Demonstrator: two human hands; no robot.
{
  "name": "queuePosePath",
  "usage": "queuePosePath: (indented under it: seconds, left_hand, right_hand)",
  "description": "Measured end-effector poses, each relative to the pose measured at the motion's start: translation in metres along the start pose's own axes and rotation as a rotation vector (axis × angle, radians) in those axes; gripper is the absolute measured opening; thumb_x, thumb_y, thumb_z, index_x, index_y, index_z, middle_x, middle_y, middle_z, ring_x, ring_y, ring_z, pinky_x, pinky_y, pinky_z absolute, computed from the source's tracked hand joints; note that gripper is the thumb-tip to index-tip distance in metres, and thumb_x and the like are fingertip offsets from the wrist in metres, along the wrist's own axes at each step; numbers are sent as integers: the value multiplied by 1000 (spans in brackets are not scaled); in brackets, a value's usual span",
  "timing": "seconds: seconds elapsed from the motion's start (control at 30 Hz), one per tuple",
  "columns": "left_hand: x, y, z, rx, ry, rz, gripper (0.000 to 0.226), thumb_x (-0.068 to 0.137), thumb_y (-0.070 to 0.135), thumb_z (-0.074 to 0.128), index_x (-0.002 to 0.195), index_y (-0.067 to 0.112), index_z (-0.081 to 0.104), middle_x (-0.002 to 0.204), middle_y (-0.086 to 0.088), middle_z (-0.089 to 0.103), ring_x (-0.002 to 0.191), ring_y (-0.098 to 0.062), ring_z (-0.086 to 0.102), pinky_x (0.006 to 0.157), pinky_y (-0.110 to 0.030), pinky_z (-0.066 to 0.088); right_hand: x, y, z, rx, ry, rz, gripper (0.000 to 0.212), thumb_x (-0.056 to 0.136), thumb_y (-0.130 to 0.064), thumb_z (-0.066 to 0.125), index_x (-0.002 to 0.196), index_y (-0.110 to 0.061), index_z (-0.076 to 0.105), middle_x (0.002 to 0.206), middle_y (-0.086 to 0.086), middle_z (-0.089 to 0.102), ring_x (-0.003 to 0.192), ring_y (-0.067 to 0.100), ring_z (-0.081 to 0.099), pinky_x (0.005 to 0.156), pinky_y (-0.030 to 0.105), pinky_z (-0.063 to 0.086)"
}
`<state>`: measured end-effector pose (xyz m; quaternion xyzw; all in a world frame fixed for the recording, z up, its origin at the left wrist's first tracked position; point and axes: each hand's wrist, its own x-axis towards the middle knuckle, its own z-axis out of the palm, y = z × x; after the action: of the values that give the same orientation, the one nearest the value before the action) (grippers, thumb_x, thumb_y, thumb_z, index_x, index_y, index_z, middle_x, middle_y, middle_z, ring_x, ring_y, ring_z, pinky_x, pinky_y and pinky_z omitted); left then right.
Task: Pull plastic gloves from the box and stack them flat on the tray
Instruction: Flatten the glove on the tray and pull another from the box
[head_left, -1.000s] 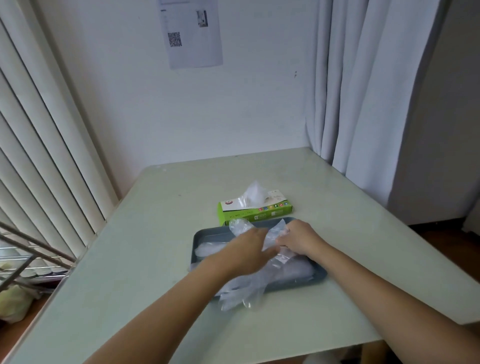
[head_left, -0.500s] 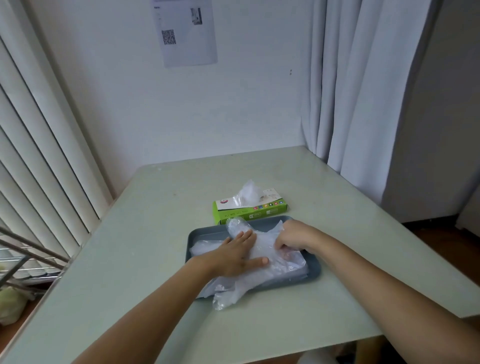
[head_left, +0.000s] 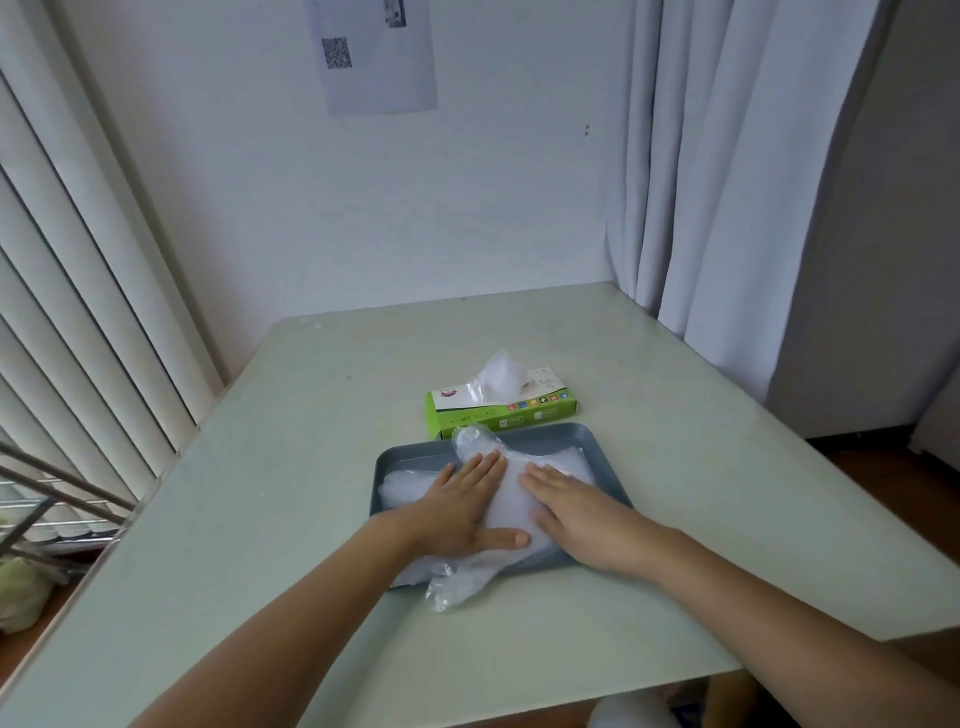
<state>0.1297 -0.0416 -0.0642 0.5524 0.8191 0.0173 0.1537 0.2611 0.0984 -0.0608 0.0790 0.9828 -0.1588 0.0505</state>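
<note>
A grey-blue tray (head_left: 415, 455) sits on the pale table, with a pile of clear plastic gloves (head_left: 506, 499) lying in it. Glove fingers spill over the tray's near edge onto the table. My left hand (head_left: 462, 512) lies flat on the pile's left side, fingers straight, thumb stretched to the right. My right hand (head_left: 576, 512) presses flat on the pile's right side. Just behind the tray stands the green glove box (head_left: 501, 415), with a clear glove (head_left: 501, 374) sticking up out of its top slot.
The pale green table (head_left: 260, 493) fills the view, its near edge at the bottom. Vertical blinds and a metal rack (head_left: 47, 499) are at the left, a white curtain (head_left: 727, 182) at the back right. A paper sheet (head_left: 379, 52) hangs on the wall.
My right hand has let go of the glove it was pinching and now lies flat on the pile. My left hand has spread flat beside it. The pile looks smoother.
</note>
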Motion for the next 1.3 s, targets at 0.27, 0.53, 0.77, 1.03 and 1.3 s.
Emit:
queuePosePath:
  seconds: [0.27, 0.53, 0.77, 1.03, 1.3]
  left_hand:
    - [-35, -30, -6, 90, -131, -15, 112, 70, 88, 21, 150, 22, -21, 158, 0, -23, 147, -20, -18, 120, -42, -8]
    - [-53, -19, -17, 41, -255, -66, 120, 72, 77, 54, 150, 26, -21, 157, 6, -26, 143, -16, -25, 118, -43, -10]
    - [-57, -39, -51, -28, -400, -144, 121, 54, 87, 61, 152, 43, 5, 160, 16, 2, 148, -14, 8, 120, -40, 11]
    - [-14, -57, -82, -363, 136, -218, 76, 79, 75, 47, 139, 28, 48, 144, 10, 47, 129, -13, 45, 110, -30, 33]
    - [57, -58, -66, -430, 331, -292, 56, 97, 36, 51, 147, 17, 33, 150, -1, 39, 134, -20, 41, 106, -27, 30]
  right_hand:
    - [-8, -1, -13, -38, -139, 52, 81, 97, -53, 40, 154, -14, -2, 161, 1, -10, 148, 15, -6, 117, 27, 0]
    - [0, -4, -14, -126, -210, 154, 107, 80, -74, 49, 153, -22, -8, 159, 4, -19, 147, 26, -14, 119, 48, 3]
    - [14, 0, -36, -111, -157, 108, 86, 73, -71, 62, 138, -19, 41, 141, -1, 43, 129, 21, 42, 99, 32, 38]
    - [63, 21, -80, 206, 339, 178, 39, 81, -34, 73, 113, -12, 64, 115, 4, 63, 102, 21, 58, 90, 33, 45]
    - [123, 44, -74, 228, 458, 14, 63, 80, -1, 67, 137, -24, 51, 144, 5, 36, 129, 21, 41, 103, 22, 32]
